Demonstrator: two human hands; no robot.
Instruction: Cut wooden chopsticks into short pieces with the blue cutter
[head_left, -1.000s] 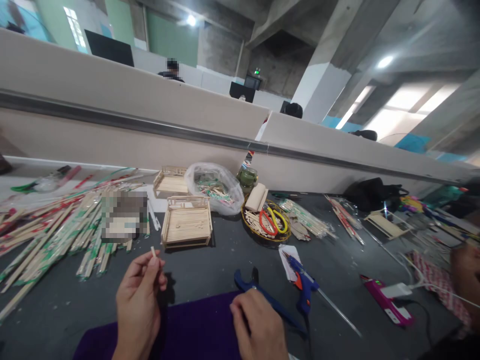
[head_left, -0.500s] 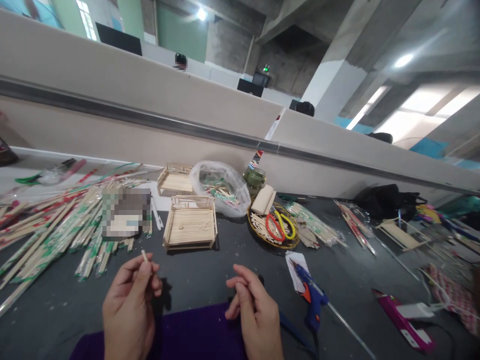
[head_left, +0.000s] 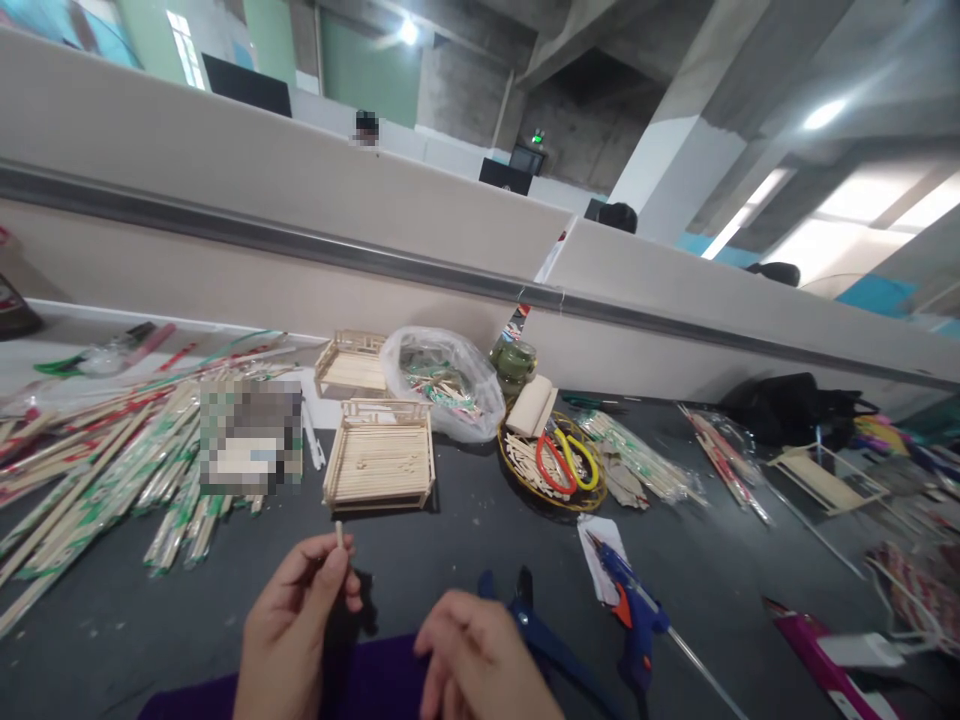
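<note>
My left hand (head_left: 296, 625) pinches a short piece of wooden stick (head_left: 340, 535) upright between thumb and fingertips. To its right, my right hand (head_left: 484, 650) is loosely bent with nothing visible in it; its palm side is partly hidden. A dark blue hand tool with two jaws (head_left: 551, 645) lies just beyond and right of that hand. Beneath both hands is a purple cloth (head_left: 375, 665). Past the left hand stands a small bed-like model made of wooden sticks (head_left: 382, 465), with a second stick model (head_left: 352, 365) behind it.
Wrapped chopsticks (head_left: 150, 450) are heaped at left. A plastic bag (head_left: 446, 385) of scraps stands beside a basket (head_left: 551, 500) holding stick pieces and red and yellow-handled scissors. A blue glue gun (head_left: 634, 615) rests at right. A grey partition (head_left: 300, 285) runs along the back.
My left hand has moved right with the stick piece. My right hand has shifted left and lower, turning its back upward and uncovering more of the dark blue tool.
</note>
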